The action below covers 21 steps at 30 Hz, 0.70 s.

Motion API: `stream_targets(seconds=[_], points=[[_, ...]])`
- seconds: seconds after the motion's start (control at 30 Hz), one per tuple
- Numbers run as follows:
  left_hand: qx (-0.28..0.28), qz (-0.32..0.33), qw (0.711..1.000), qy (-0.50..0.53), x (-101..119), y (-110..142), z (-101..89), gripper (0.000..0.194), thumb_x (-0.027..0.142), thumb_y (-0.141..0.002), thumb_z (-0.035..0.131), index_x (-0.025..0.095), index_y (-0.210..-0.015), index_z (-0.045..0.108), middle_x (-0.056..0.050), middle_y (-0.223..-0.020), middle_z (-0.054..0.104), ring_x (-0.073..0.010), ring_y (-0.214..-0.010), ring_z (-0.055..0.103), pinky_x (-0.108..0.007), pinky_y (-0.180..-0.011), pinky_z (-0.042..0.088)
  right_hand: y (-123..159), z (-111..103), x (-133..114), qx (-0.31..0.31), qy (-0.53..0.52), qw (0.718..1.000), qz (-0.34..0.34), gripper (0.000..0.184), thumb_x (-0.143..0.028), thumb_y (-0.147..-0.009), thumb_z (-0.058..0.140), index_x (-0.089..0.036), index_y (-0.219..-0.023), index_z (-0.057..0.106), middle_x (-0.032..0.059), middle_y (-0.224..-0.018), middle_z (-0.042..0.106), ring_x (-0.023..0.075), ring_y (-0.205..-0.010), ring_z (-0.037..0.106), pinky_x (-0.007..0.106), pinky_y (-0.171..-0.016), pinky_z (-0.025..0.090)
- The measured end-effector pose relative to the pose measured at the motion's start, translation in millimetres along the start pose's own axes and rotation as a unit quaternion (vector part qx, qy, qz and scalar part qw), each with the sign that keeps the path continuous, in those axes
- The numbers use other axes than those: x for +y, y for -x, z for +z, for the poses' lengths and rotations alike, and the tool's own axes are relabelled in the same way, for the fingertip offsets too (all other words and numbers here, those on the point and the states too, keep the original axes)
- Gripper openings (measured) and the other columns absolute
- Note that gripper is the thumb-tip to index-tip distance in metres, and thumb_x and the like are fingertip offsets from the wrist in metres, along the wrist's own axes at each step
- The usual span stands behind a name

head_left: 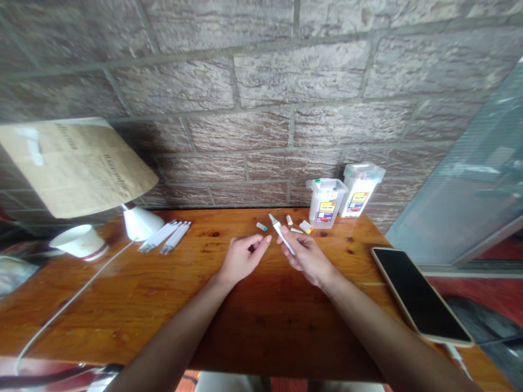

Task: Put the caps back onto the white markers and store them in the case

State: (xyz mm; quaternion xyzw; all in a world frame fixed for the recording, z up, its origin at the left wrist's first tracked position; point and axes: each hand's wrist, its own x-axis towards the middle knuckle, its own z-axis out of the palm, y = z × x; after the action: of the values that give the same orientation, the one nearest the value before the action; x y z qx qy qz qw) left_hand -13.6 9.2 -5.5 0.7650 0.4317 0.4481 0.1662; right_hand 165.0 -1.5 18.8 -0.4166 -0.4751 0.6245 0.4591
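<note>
rough grey-brown brick (261,130) backs a glossy wooden counter (253,316), where the grip of the person's right hand (304,253) is closed around a white marker (283,235), its narrow end tilted up and leftward. just left of that grip is the left hand (244,257), loosely curled, though whether it holds anything cannot be told; beyond the two lie a teal-ended cap (262,226) and several small white pieces (289,220). two clear containers (327,204) stand beyond and right of the grip, a phone (421,294) lies farther right, and more markers (175,237) lie well left, beside a lamp (141,223).
</note>
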Motion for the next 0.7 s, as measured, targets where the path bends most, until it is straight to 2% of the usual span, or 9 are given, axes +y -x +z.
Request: stream_targets(seconds=[0.2, 0.4, 0.47, 0.6, 0.7], points=[[0.007, -0.001, 1.0, -0.001, 1.4, 0.4, -1.5, 0.04, 0.044, -0.093, 0.055, 0.017, -0.067, 0.068, 0.002, -0.055, 0.056, -0.0082, -0.05, 0.044, -0.021, -0.053, 0.035, 0.5, 2.1, -1.8, -0.006, -0.012, 1.0, -0.026, 0.053, -0.068, -0.076, 0.066, -0.016, -0.074, 0.059, -0.0053, -0.058, 0.052, 0.0004, -0.034, 0.026, 0.02, -0.033, 0.011], [0.021, 0.0, 1.0, 0.007, 5.9, -0.3, -4.7, 0.035, 0.041, -0.094, 0.055, 0.016, -0.076, 0.072, 0.002, -0.056, 0.06, -0.008, -0.05, 0.05, -0.02, -0.054, 0.038, 2.5, 5.9, -2.4, -0.018, -0.02, 0.999, -0.03, 0.054, -0.069, -0.075, 0.065, -0.016, -0.071, 0.058, -0.0055, -0.056, 0.052, 0.0008, -0.033, 0.026, 0.02, -0.033, 0.012], [0.017, -0.014, 0.999, 0.034, 8.4, -1.1, -3.9, 0.036, 0.043, -0.095, 0.053, 0.016, -0.079, 0.072, 0.003, -0.051, 0.055, -0.0077, -0.047, 0.048, -0.02, -0.052, 0.037, 2.4, 5.8, -1.3, -0.025, -0.025, 0.999, -0.03, 0.054, -0.07, -0.077, 0.063, -0.017, -0.072, 0.058, -0.0061, -0.056, 0.051, 0.001, -0.033, 0.026, 0.02, -0.033, 0.012], [-0.03, -0.045, 0.991, 0.124, 12.2, -2.1, 1.4, 0.048, 0.051, -0.095, 0.048, 0.015, -0.067, 0.063, 0.003, -0.047, 0.05, -0.0075, -0.043, 0.044, -0.021, -0.048, 0.035, 3.7, 4.3, 2.4, -0.06, 0.011, 0.998, -0.03, 0.051, -0.067, -0.08, 0.061, -0.017, -0.075, 0.06, -0.0065, -0.056, 0.05, 0.0022, -0.036, 0.03, 0.02, -0.034, 0.015], [-0.045, -0.088, 0.975, 0.198, 12.0, -1.9, 6.7, 0.046, 0.056, -0.094, 0.05, 0.015, -0.08, 0.066, 0.005, -0.046, 0.044, -0.007, -0.042, 0.038, -0.021, -0.047, 0.031, 5.9, 5.0, 3.9, -0.08, 0.025, 0.996, -0.035, 0.049, -0.066, -0.083, 0.06, -0.017, -0.081, 0.065, -0.0089, -0.051, 0.041, 0.003, -0.039, 0.029, 0.019, -0.036, 0.017]])
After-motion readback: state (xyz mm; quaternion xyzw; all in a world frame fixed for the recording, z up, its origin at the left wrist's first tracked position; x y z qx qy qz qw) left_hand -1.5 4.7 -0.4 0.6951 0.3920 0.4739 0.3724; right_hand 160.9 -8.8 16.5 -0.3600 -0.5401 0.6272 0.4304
